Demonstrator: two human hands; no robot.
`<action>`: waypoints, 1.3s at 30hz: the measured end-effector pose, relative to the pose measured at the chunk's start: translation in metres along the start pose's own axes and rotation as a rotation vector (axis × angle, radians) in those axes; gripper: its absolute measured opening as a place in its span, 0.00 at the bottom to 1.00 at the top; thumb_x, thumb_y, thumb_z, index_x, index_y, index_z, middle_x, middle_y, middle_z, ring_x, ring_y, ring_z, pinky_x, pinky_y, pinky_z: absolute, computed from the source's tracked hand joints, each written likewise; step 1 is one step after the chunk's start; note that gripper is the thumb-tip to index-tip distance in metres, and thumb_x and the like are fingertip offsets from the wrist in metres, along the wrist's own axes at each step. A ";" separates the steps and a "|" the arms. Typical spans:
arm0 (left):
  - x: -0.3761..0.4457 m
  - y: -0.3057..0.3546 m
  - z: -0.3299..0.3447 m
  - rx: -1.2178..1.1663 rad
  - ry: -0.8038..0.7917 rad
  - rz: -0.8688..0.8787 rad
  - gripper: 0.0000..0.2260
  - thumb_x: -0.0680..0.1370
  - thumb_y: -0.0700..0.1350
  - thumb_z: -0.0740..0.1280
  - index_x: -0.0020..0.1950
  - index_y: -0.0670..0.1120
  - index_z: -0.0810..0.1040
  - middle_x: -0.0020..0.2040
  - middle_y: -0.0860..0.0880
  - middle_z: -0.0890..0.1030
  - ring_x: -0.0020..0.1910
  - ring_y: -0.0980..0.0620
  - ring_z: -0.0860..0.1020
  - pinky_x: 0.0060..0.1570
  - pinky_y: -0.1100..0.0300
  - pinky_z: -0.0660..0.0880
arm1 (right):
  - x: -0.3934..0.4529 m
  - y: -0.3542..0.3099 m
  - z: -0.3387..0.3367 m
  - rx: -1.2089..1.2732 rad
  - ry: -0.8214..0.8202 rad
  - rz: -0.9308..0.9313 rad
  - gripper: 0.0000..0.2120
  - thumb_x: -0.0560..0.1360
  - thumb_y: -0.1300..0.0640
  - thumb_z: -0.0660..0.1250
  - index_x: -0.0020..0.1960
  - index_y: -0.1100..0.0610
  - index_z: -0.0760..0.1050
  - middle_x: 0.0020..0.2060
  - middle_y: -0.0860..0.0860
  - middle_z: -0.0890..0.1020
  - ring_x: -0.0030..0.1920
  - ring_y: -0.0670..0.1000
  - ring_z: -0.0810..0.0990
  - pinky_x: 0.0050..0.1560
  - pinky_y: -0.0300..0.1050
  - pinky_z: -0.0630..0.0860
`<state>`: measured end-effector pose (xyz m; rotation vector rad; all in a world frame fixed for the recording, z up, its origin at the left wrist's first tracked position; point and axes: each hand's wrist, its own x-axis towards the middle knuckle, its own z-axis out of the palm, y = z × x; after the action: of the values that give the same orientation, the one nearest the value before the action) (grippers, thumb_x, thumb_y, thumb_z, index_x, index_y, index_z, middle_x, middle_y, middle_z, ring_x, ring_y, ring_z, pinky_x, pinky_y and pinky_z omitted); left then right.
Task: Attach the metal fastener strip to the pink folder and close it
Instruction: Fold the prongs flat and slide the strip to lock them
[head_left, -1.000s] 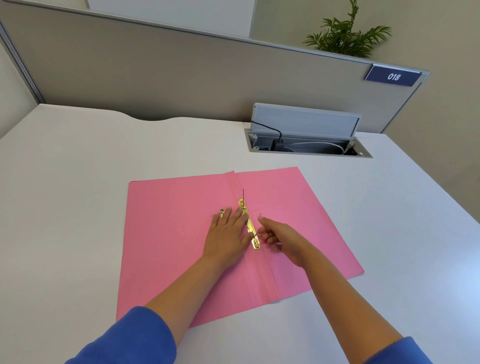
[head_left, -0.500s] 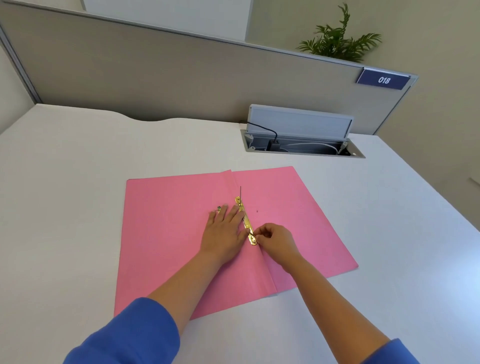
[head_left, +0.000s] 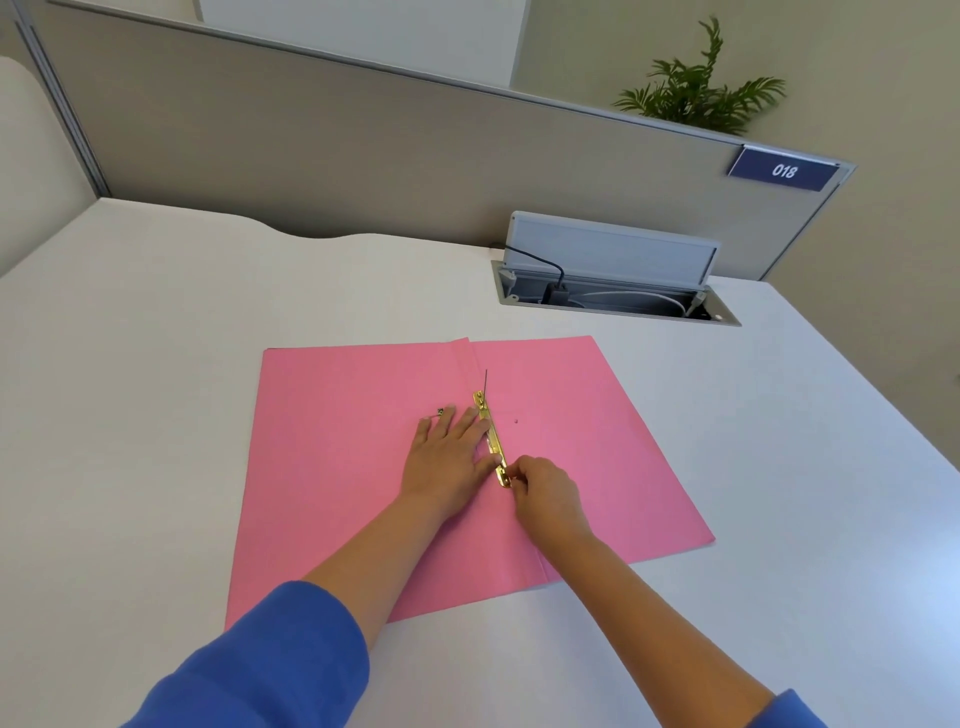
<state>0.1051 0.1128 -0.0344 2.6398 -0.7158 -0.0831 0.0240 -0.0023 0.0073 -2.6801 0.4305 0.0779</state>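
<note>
A pink folder (head_left: 343, 467) lies open and flat on the white desk. A gold metal fastener strip (head_left: 491, 436) runs along its centre fold, with a thin prong standing up at its far end. My left hand (head_left: 449, 457) rests flat on the left leaf, fingertips pressing the strip's edge. My right hand (head_left: 545, 491) is curled at the strip's near end, fingers pinching something there; what they grip is hidden. A small punched hole (head_left: 516, 421) shows in the right leaf.
An open cable box (head_left: 613, 291) with a raised lid and cords sits in the desk behind the folder. A grey partition (head_left: 363, 150) bounds the far edge, with a plant and a "018" sign beyond.
My right hand has slid from the right leaf to the strip's near end and closed its fingers there. The left hand has stayed flat beside the strip.
</note>
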 end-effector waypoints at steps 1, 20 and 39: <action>0.000 -0.001 0.000 0.000 0.000 0.000 0.26 0.77 0.62 0.51 0.73 0.54 0.58 0.77 0.53 0.58 0.76 0.49 0.51 0.74 0.49 0.45 | -0.001 -0.001 0.000 -0.019 0.001 -0.004 0.13 0.77 0.62 0.57 0.56 0.57 0.78 0.54 0.57 0.80 0.55 0.59 0.77 0.51 0.48 0.71; 0.000 0.000 -0.004 -0.026 -0.019 0.012 0.26 0.77 0.61 0.52 0.74 0.54 0.58 0.77 0.53 0.56 0.77 0.49 0.50 0.74 0.49 0.44 | -0.030 -0.025 0.013 -0.290 0.015 -0.072 0.18 0.77 0.70 0.51 0.63 0.63 0.70 0.60 0.57 0.73 0.59 0.54 0.70 0.52 0.47 0.69; 0.000 -0.001 -0.001 -0.010 -0.009 0.015 0.26 0.77 0.62 0.50 0.73 0.55 0.58 0.77 0.53 0.57 0.77 0.49 0.50 0.74 0.48 0.44 | 0.008 0.007 -0.017 0.531 0.059 0.149 0.10 0.73 0.62 0.65 0.52 0.57 0.82 0.47 0.52 0.84 0.45 0.46 0.77 0.48 0.35 0.69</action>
<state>0.1054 0.1141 -0.0341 2.6255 -0.7366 -0.0943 0.0295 -0.0179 0.0190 -2.1315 0.5769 -0.0645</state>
